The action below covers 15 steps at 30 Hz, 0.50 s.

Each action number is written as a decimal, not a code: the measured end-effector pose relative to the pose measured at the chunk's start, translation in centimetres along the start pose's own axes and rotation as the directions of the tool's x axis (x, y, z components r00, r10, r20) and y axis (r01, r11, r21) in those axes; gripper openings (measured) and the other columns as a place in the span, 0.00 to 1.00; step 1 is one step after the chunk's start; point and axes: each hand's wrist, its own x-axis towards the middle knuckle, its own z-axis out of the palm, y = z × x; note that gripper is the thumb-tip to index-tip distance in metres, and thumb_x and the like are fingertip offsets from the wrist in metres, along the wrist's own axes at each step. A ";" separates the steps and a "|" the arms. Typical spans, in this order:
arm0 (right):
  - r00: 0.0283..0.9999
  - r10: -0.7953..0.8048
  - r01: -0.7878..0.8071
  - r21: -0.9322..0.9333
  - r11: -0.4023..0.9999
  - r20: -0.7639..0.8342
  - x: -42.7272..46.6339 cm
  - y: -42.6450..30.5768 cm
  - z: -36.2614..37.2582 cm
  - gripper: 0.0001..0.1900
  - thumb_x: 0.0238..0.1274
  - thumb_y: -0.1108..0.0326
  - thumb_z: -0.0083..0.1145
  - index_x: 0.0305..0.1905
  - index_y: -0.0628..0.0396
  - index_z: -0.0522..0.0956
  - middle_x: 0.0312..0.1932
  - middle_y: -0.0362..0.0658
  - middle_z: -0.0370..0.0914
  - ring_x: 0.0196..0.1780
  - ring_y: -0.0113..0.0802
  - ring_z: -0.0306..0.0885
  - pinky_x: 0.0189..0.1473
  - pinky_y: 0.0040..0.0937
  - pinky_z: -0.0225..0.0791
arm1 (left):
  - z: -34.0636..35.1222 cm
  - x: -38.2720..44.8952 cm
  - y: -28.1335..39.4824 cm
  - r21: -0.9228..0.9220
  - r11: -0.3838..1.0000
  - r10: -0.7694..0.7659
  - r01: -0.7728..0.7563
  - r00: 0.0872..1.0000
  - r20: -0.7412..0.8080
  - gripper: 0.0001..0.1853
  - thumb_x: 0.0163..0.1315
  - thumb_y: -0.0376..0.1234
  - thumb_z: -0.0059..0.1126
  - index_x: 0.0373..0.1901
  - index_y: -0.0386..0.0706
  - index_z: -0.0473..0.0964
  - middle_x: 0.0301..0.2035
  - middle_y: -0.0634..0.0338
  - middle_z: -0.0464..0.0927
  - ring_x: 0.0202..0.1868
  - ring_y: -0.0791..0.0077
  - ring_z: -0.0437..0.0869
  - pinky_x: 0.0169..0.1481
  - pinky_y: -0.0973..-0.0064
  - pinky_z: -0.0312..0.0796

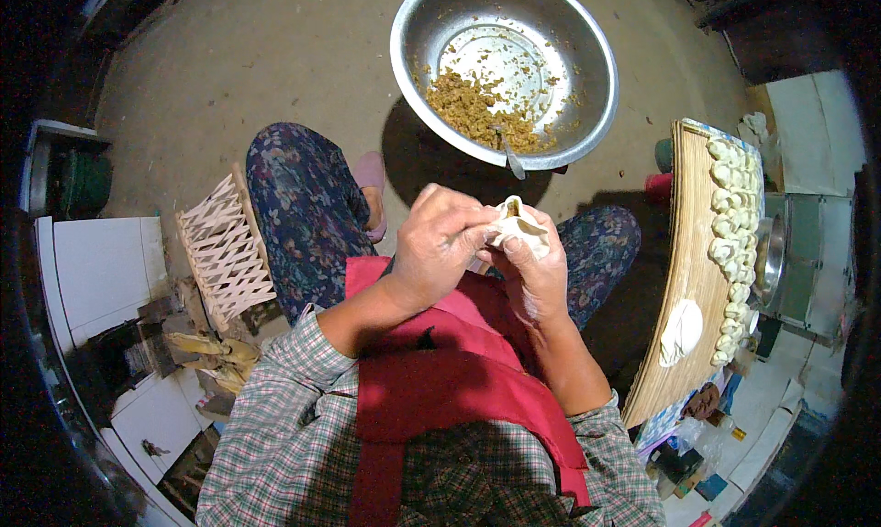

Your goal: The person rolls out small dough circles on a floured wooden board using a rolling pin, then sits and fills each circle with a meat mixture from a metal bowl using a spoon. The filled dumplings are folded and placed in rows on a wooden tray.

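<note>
Above my lap, a partly folded dumpling [521, 229] is held between both hands, with a bit of brown filling showing in its open top. My left hand [440, 238] pinches the wrapper's left edge between thumb and fingers. Cupped around the right side is my right hand [533, 272], its thumb pressed on the front of the dough. Flour dusts both hands. Beyond them stands a large metal basin [604, 79] with minced filling [475, 110] heaped at its near side. A metal spoon [511, 156] leans over the basin's near rim.
On my right, a wooden board [661, 279] bears rows of shaped dumplings [731, 217] and a stack of round wrappers [681, 333]. A slatted wooden stool [224, 251] stands by my left leg. Corn husks [213, 351] lie behind it.
</note>
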 end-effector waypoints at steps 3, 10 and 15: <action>0.996 0.051 -0.056 0.067 0.996 0.077 0.1 -0.3 0.6 0.30 0.56 0.61 0.62 0.58 0.57 0.61 0.49 0.47 0.71 0.50 0.36 0.74 0.49 0.38 0.74 | -0.4 1.2 0.5 -0.286 0.927 -0.220 0.244 0.969 0.112 0.27 0.54 0.38 0.64 0.55 0.38 0.70 0.47 0.54 0.72 0.49 0.69 0.74 0.55 0.74 0.68; 0.985 0.110 -0.132 0.167 0.977 0.135 -0.4 0.6 0.5 0.26 0.57 0.65 0.60 0.58 0.56 0.61 0.51 0.44 0.68 0.52 0.31 0.72 0.50 0.31 0.73 | -0.1 0.5 0.7 -0.219 0.962 -0.136 0.165 0.981 0.142 0.10 0.55 0.28 0.59 0.39 0.35 0.79 0.44 0.50 0.79 0.48 0.65 0.80 0.58 0.67 0.68; 0.991 0.100 -0.109 0.093 0.990 0.093 -0.5 0.7 1.0 0.26 0.56 0.68 0.60 0.57 0.58 0.63 0.51 0.43 0.68 0.51 0.31 0.71 0.54 0.30 0.67 | 0.7 -0.2 -0.1 -0.121 0.991 -0.058 0.061 0.998 0.029 0.09 0.57 0.28 0.57 0.37 0.35 0.80 0.42 0.50 0.81 0.49 0.62 0.81 0.61 0.64 0.65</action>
